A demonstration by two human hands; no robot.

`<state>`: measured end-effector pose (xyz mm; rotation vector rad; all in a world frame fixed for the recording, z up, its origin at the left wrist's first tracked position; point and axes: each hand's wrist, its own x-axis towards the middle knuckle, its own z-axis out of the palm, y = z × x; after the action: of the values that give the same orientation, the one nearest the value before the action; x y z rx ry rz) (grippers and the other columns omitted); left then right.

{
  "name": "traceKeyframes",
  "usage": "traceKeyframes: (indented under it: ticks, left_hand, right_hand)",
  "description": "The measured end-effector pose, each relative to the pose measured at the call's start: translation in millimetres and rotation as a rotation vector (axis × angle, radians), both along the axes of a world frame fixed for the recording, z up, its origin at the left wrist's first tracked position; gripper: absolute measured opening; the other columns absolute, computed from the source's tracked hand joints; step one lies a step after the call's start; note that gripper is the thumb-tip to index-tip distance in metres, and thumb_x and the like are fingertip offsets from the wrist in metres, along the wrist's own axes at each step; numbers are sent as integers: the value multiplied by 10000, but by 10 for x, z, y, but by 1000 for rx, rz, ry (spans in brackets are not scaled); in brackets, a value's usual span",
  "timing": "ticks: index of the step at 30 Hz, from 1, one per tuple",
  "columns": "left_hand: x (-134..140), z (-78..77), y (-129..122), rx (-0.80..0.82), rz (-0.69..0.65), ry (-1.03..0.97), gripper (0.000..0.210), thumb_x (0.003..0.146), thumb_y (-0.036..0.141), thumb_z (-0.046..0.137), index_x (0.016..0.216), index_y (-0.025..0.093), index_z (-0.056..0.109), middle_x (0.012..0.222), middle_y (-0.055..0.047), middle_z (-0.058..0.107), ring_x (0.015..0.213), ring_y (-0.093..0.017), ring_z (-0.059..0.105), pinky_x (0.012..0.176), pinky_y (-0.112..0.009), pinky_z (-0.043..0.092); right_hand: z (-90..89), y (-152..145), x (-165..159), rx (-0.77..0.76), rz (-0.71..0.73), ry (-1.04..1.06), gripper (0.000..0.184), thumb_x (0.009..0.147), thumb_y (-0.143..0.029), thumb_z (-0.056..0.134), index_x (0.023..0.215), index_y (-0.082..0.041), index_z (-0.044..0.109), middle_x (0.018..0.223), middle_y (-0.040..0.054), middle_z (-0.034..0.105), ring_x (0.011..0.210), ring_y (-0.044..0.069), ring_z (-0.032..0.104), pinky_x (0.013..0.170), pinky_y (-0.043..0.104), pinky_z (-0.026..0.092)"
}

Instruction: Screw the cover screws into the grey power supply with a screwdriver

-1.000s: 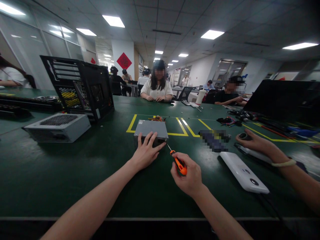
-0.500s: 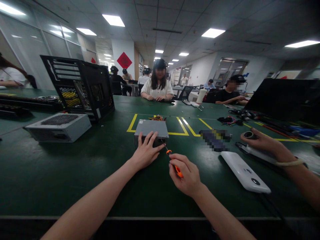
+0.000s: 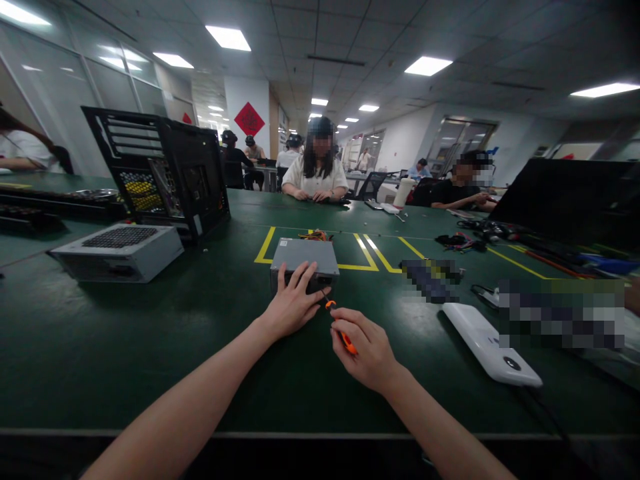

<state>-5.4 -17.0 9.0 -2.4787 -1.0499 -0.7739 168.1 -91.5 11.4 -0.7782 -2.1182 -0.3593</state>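
Observation:
A grey computer power supply (image 3: 306, 253) lies on the green table, a bundle of coloured wires (image 3: 317, 235) at its far side. Across its top edge and near face rests my left hand (image 3: 293, 303), fingers spread. My right hand (image 3: 363, 347) is closed around the orange handle of a screwdriver (image 3: 347, 341). The shaft points up and left to the power supply's near face, close to my left fingertips. Whether the tip sits in a screw cannot be made out.
Left are a second power supply (image 3: 120, 250) and an open black computer case (image 3: 175, 173). A white device (image 3: 487, 343) lies on the right, below a dark monitor (image 3: 575, 207) and cables (image 3: 460, 241). A person (image 3: 316, 173) sits across the table (image 3: 200, 373).
My right hand and the screwdriver have shifted slightly left, nearer the power supply. My left hand stays put. Another person's hand at the right has drawn back out of sight.

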Motion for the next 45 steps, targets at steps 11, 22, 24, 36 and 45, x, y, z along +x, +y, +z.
traceKeyframes:
  ticks: [11,22,24,36,45]
  left_hand:
    - [-12,12,-5,-10,-13,-7,371,765,303,546,1135,318,536,1403,-78,230,1280,-304,181,1004,-596,44]
    - [-10,13,-7,-16,-12,0,368,765,296,546,1132,308,530,1399,-94,232,1289,-300,167,1004,-594,35]
    - [-9,17,-12,-19,-10,0,319,766,290,542,1085,288,562,1400,-97,234,1293,-296,160,1006,-591,36]
    - [-71,61,7,-18,8,-12,181,776,169,435,886,176,579,1358,-124,329,1278,-241,243,1023,-519,129]
    - [-66,58,20,-15,2,-52,186,783,172,424,882,179,582,1327,-111,379,1249,-236,300,1017,-501,153]
  right_hand:
    - [20,-4,5,18,-8,-29,211,741,-93,541,934,-166,500,951,93,594,866,171,585,728,307,523]
    - [12,0,0,29,-14,-34,221,750,-96,514,955,-171,482,945,91,597,878,169,583,736,316,516]
    - [-3,9,0,41,-8,-13,258,743,-93,519,984,-163,461,948,98,596,885,174,583,736,325,516]
    - [-53,17,18,17,-31,4,285,728,-99,522,988,-176,437,981,104,572,911,193,565,737,352,506]
    - [2,-5,5,-2,-39,-10,197,748,-138,528,929,-181,460,956,96,562,888,186,560,718,334,505]
